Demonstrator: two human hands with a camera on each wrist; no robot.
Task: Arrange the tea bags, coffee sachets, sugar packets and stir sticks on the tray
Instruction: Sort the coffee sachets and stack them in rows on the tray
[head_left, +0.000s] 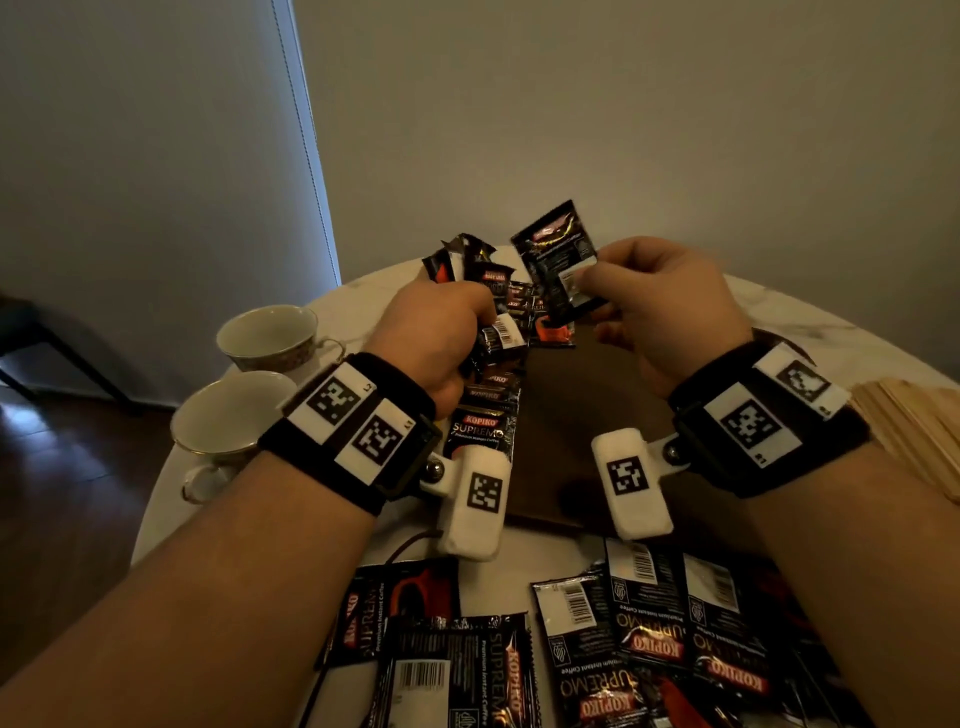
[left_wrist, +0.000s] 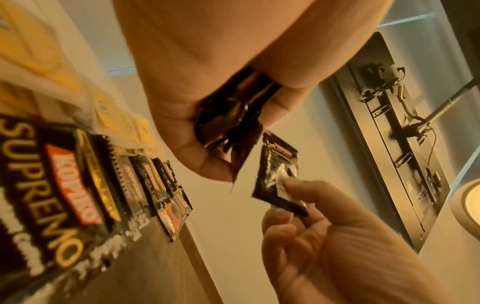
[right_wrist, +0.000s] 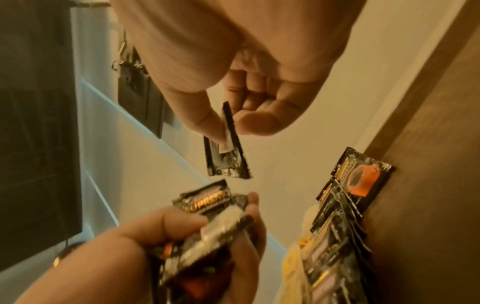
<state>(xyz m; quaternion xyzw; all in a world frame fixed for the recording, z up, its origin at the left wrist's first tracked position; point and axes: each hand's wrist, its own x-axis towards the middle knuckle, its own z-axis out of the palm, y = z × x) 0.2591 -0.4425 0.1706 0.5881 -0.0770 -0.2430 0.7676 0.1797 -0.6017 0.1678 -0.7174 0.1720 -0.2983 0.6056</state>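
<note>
The right hand (head_left: 660, 306) pinches one coffee sachet (head_left: 558, 260) between thumb and forefinger, held up above the far edge of the dark tray (head_left: 587, 415). The left hand (head_left: 436, 338) grips a bunch of sachets (head_left: 467, 270). A row of sachets (head_left: 485, 410) lies along the tray's left edge, overlapping

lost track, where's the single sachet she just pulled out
In the head view, the single sachet is pinched in the right hand, above the tray.

Head view looks down over both wrists at the tray (head_left: 587, 415); both close wrist views look upward, sharing it.
</note>
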